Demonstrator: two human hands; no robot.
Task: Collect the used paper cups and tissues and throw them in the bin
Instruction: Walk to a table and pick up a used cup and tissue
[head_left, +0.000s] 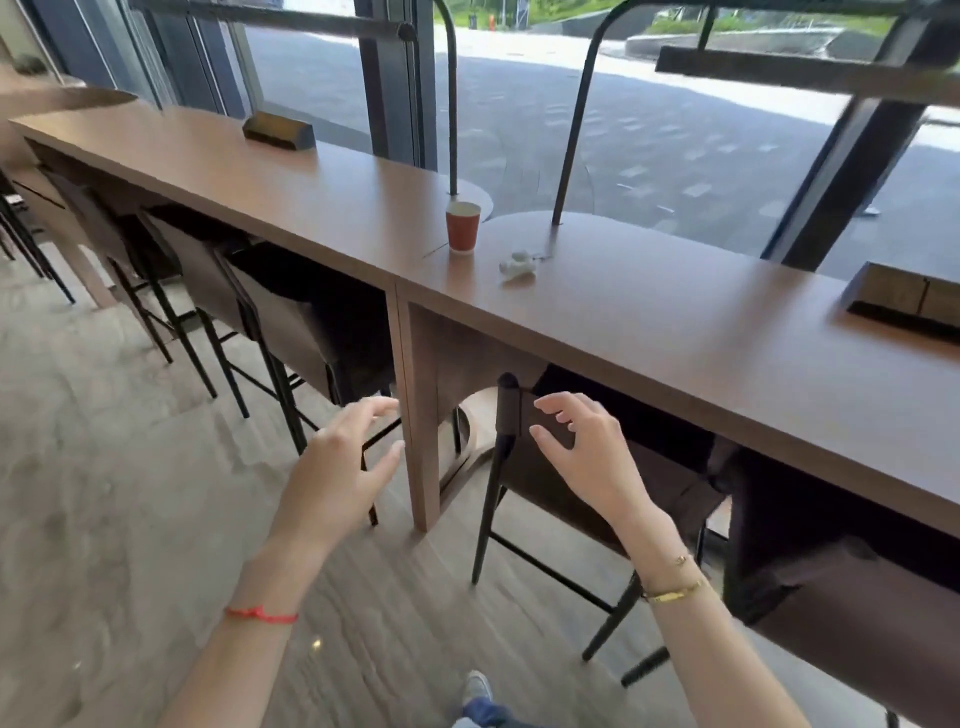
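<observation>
Here, a long brown bench (649, 322) runs from the upper left of the frame to the right edge, along a window. An orange paper cup (463, 227) stands upright on it just above the centre of the frame, and a crumpled white tissue (518, 265) lies just beside the cup, to its lower right, apart from it. Both hands hang in the lower middle of the frame, below the bench edge and well apart from the cup and tissue. The left hand (340, 457), with a red string at the wrist, has its grip open, fingers spread and curled, holding nothing. The right hand (589, 457), with gold bracelets at the wrist, is likewise open and empty, in front of a dark stool (545, 483) tucked under the bench. More stools (291, 317) line the left side.
</observation>
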